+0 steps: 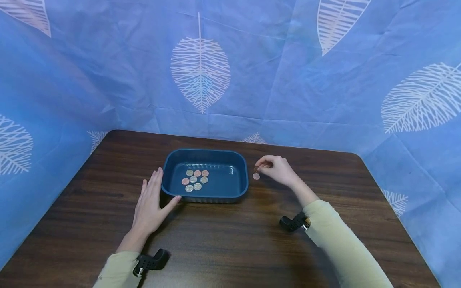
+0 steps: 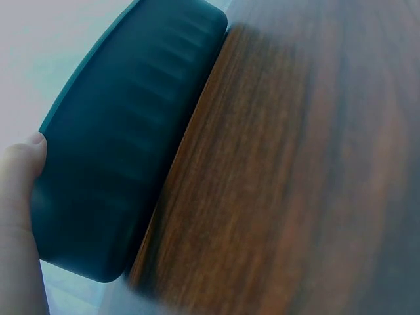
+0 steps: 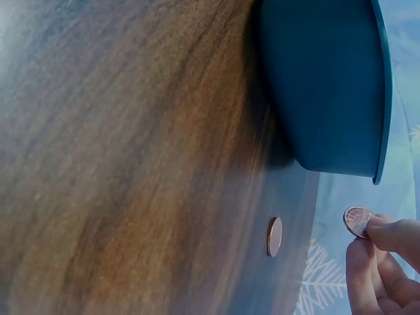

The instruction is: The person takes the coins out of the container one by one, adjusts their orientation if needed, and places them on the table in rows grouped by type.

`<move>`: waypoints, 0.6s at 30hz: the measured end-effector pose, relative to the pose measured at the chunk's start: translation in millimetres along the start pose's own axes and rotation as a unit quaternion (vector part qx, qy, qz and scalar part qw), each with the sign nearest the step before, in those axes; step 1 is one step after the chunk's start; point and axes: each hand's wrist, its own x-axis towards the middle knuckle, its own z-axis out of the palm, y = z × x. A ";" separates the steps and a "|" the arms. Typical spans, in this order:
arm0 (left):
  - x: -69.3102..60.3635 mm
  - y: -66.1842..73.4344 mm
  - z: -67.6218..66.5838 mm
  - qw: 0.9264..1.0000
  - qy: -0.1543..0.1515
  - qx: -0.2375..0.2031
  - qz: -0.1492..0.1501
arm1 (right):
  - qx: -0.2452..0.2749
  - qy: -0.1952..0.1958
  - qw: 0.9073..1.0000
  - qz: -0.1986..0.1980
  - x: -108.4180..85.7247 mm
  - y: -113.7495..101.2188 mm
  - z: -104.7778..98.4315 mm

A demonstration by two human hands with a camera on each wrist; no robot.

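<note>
A dark blue rectangular tray sits on the table with several coins lying flat inside, some silvery and some coppery. My left hand rests against the tray's left front corner, fingers straight and thumb spread along the front side. In the left wrist view the thumb touches the tray's rim. To the right of the tray, my right hand pinches a copper coin between thumb and fingertips, above the table. Just below it, another coin lies on the wood.
The dark wooden table has rounded far corners. Blue cloth printed with white leaves hangs behind and beside it. A black wrist device is worn on the right arm, and a similar black device on the left.
</note>
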 end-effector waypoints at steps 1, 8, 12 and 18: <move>0.0 0.0 -0.2 1.000 0.000 0.001 0.000 | 0.000 -0.001 1.000 -0.001 -0.2 0.4 -0.2; 0.0 -0.3 0.5 1.000 0.000 0.003 0.002 | -0.004 -0.007 1.000 -0.002 -1.4 3.6 -3.3; 0.4 -0.5 0.8 1.000 0.000 0.004 0.002 | -0.009 -0.010 1.000 -0.002 -3.7 7.9 -5.1; 0.1 -0.1 -0.2 1.000 0.001 0.004 0.004 | -0.024 -0.013 0.999 0.019 -7.9 16.6 -8.5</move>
